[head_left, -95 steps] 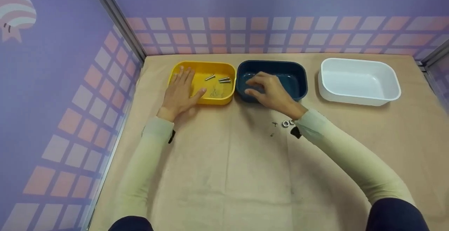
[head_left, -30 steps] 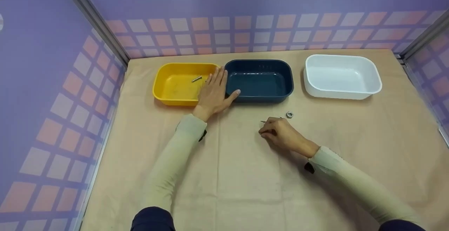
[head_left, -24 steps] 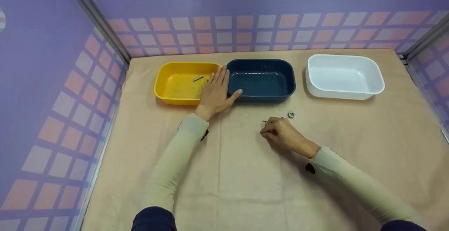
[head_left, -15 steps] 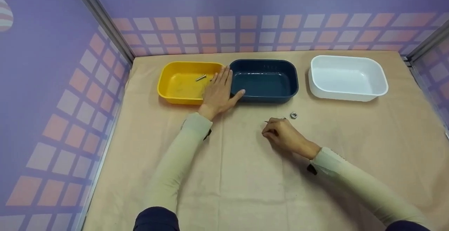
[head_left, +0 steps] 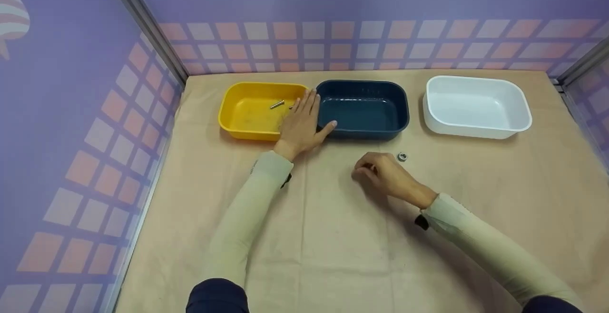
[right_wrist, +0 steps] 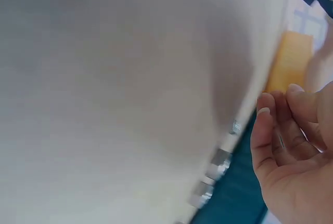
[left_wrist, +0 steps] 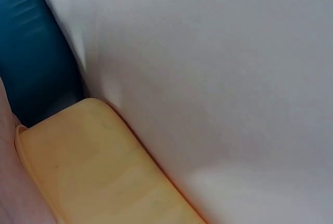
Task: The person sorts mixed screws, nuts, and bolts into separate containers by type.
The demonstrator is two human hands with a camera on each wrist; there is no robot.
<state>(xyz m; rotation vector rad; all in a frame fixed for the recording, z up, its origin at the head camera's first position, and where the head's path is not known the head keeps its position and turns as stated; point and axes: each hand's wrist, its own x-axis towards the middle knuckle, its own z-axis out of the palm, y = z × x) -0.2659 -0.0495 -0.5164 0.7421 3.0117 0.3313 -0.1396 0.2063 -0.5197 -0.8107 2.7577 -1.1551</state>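
My left hand [head_left: 302,123] lies flat with straight fingers over the right rim of the yellow bin [head_left: 238,130], its thumb against the front wall of the dark blue bin [head_left: 395,130]. A silver bolt [head_left: 277,104] lies inside the yellow bin. My right hand [head_left: 376,169] hovers just above the paper in front of the blue bin, fingers curled together; in the right wrist view a thin grey screw [right_wrist: 280,140] seems pinched between its fingertips [right_wrist: 265,112]. A single metal nut [head_left: 402,156] sits on the paper just right of that hand.
An empty white bin [head_left: 477,127] stands at the back right. Brown paper [head_left: 333,237] covers the table, with purple checked walls at left, back and right. The right wrist view shows blurred metal nuts [right_wrist: 221,160] by the blue bin's edge [right_wrist: 234,198].
My right hand left the blue bin and came down to the paper. The thin screw seen at its fingertips is gone from the paper, and the hand has risen slightly. My left hand shifted to the yellow bin's right rim.
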